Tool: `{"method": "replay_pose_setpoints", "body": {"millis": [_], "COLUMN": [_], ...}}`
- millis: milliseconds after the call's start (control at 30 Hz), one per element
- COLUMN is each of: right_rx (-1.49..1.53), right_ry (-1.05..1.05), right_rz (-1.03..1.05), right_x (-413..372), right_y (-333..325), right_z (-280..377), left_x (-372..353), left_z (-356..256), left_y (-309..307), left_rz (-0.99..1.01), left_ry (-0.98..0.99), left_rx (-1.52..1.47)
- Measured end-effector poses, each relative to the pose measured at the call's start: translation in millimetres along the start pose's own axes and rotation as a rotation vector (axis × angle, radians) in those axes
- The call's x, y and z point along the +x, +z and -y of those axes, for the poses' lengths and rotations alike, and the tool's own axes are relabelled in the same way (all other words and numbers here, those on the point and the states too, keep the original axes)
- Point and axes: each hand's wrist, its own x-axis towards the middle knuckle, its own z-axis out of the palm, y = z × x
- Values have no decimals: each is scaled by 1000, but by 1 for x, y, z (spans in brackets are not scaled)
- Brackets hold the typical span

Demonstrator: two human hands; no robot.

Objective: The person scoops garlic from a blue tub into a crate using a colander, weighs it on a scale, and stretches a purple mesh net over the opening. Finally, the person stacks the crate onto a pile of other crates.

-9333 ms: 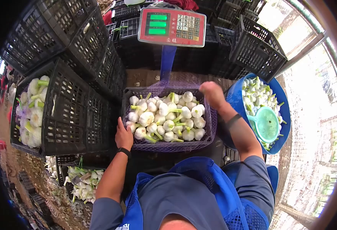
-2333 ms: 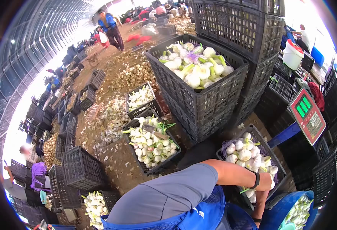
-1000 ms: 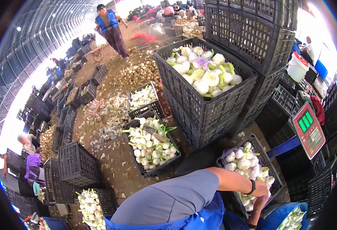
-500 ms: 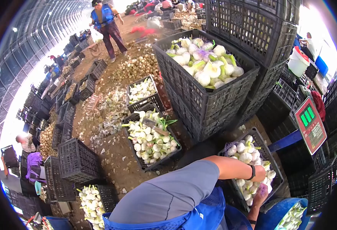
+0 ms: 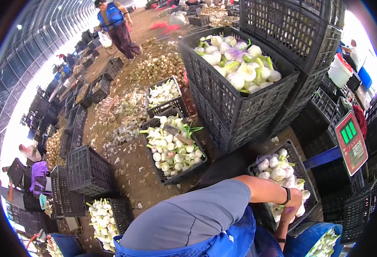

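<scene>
A black plastic crate [image 5: 306, 171] at the lower right holds white garlic bulbs [image 5: 278, 173] with trimmed stems. Purple netting lies along its left side. My left hand [image 5: 295, 197], with a black band at the wrist, is curled over the bulbs at the crate's right part; what it grips is hidden. My right hand [image 5: 288, 214] comes up from below, close against the left one, its fingers closed on a bit of purple net [image 5: 289, 209]. Right of the crate, a scale display [image 5: 351, 143] shows green digits.
Stacked black crates [image 5: 244, 111] topped with garlic stand ahead. A garlic crate [image 5: 171, 147] with a knife [image 5: 179, 135] lying on top sits left of them. A blue tub [image 5: 321, 240] of stems is at lower right. Another person [image 5: 115, 25] walks at the far left.
My hands have drawn closer together, the left now covering part of the right. The view has shifted slightly, and the walking person has moved a little.
</scene>
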Motion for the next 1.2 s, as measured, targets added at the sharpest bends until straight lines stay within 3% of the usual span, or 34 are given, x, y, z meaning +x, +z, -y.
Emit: {"method": "replay_pose_setpoints", "body": {"millis": [33, 133, 167, 200, 233, 267, 333, 367, 400, 433, 467, 500, 567, 667, 867, 1000, 1033, 1100, 1133, 1200], "right_rx": [407, 444, 442, 234, 24, 436, -323, -368, -468, -198, -534, -575, -568, -449, -419, -425, -405, -405, -408, -401], "right_ry": [128, 221, 220, 129, 42, 271, -157, -191, -204, -82, -164, -215, -92, 76, 100, 133, 146, 153, 153, 134], "right_rz": [-68, 19, 20, 112, 197, 77, 62, 69, -8, -62, -48, -63, -69, -69, -69, -72, -82, -81, -79, -86], "right_x": [8, 3, 6, 8, 3, 2, -1, -2, -8, -5, -5, -6, -12, -14, -9, -12, -13, -15, -13, -12], "right_y": [-6, -4, -5, -19, -23, -25, 16, 11, 13, 5, 27, 28, 31, 32, 29, 30, 31, 31, 30, 31], "right_z": [-20, -9, -7, -24, -22, -23, 47, 50, 48, 22, 82, 91, 108, 101, 92, 92, 92, 93, 93, 92], "left_x": [-2, -11, -15, -18, -23, -28, -39, -48, -61, -76, -90, -101, -128, -145, -146, -159, -162, -166, -170, -170], "left_z": [-1, -3, -5, 2, 7, 10, 20, 33, 48, 52, 54, 65, 73, 74, 99, 126, 138, 154, 155, 162], "left_y": [0, -3, -3, -15, -21, -26, -34, -35, -41, -75, -102, -113, -120, -140, -138, -130, -124, -117, -116, -116], "left_rz": [-46, -83, -73, 3, 7, -44, -23, -14, -97, -111, -138, -136, -12, 114, 216, -13, -10, 236, 120, 78], "left_ry": [-34, -36, 0, 127, 133, 104, 2, 38, 59, 85, 15, 73, -76, -216, -398, -397, -393, -578, -515, -493], "left_rx": [-6, 30, 67, 38, 30, -109, -300, -195, -272, -254, -27, -35, 200, 166, 119, 291, 296, -61, -56, -45]}}
